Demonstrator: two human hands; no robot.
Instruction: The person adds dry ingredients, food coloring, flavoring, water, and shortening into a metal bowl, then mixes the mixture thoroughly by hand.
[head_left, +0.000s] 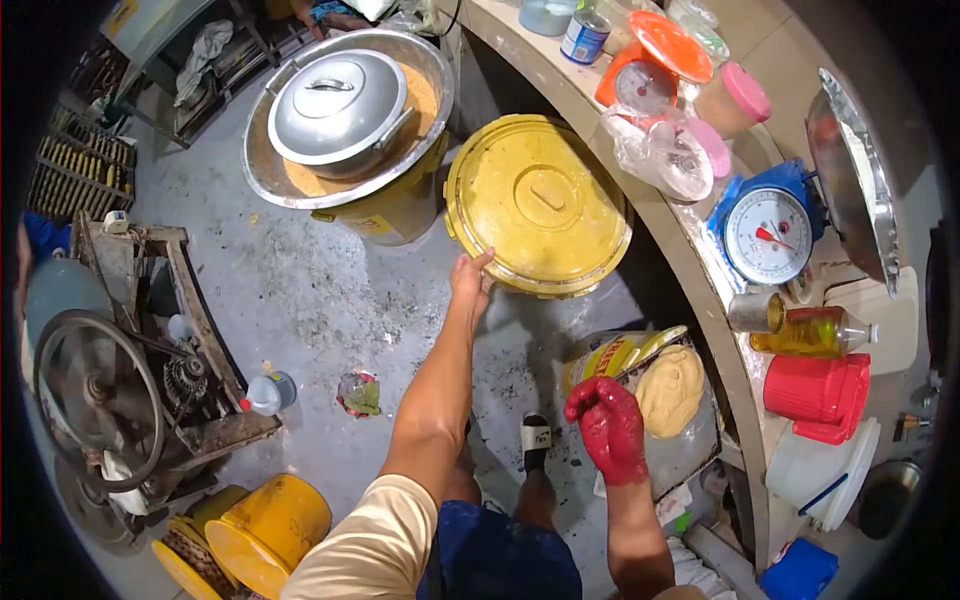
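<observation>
My left hand [471,281] grips the near rim of a round yellow plastic lid [500,215], with the thumb on top and the other fingers partly hidden under it. The lid covers whatever is below it. My right hand [608,428] is coated in red up to the wrist, its fingers curled inward, and nothing shows in them. Just beyond it, a pale tan dough-like mass [671,392] sits in an opened tin [598,358] with a yellow label, beside the counter.
A metal basin [262,165] holding orange-brown powder and a lidded silver pot [338,105] rests on a yellow bucket. The curved counter carries a blue dial scale [768,235], an oil bottle [815,332] and a red container [815,395]. A wheeled machine [98,390] stands left.
</observation>
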